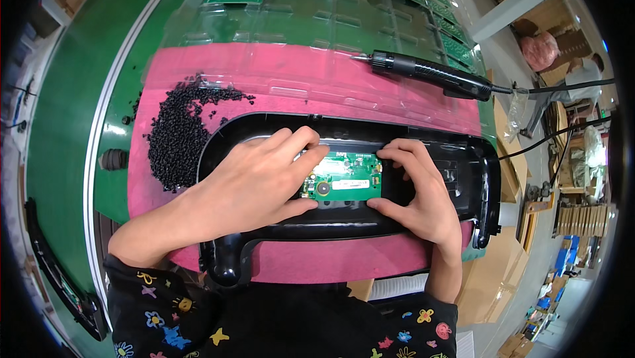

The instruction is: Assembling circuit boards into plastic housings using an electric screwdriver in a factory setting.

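A green circuit board (347,176) with a round component and a white strip sits within a black plastic housing (291,231), which lies on a pink mat. My left hand (271,173) grips the board's left end between bent fingers and thumb. At the opposite end my right hand (423,192) pinches the corners, fingertips above and thumb below. The underside of the board and how it rests in the housing are hidden.
Left of the housing is a heap of small black screws (175,133) on the pink mat (360,259). A black electric screwdriver (430,75) lies beyond, its cable running right. Farther back stands a clear plastic tray (317,14) with several green boards. Cardboard (493,275) is at right.
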`<control>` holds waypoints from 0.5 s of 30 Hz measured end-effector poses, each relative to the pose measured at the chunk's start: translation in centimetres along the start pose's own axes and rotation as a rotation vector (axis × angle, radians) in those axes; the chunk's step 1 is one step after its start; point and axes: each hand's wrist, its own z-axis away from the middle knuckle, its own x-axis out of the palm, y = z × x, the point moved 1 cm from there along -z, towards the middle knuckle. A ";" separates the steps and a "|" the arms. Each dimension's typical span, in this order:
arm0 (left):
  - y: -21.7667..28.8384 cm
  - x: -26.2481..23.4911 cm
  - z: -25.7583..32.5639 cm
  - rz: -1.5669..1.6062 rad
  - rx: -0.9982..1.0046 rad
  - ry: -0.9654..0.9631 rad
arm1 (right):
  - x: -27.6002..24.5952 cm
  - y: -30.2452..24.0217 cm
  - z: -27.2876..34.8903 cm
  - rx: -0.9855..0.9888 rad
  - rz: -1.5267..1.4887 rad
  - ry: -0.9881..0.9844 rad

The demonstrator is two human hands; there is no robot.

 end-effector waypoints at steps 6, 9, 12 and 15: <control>0.1 0.1 0.0 -0.002 -0.014 -0.009 | 0.0 0.1 0.0 0.004 0.010 -0.007; 0.0 0.2 0.0 0.011 -0.007 0.010 | 0.0 0.1 0.0 0.009 0.015 -0.013; -0.2 0.3 0.2 0.023 -0.011 0.001 | 0.1 0.1 0.0 0.009 0.020 -0.023; -0.4 0.1 0.7 0.019 0.000 0.006 | 0.2 -0.2 0.0 -0.018 0.026 -0.032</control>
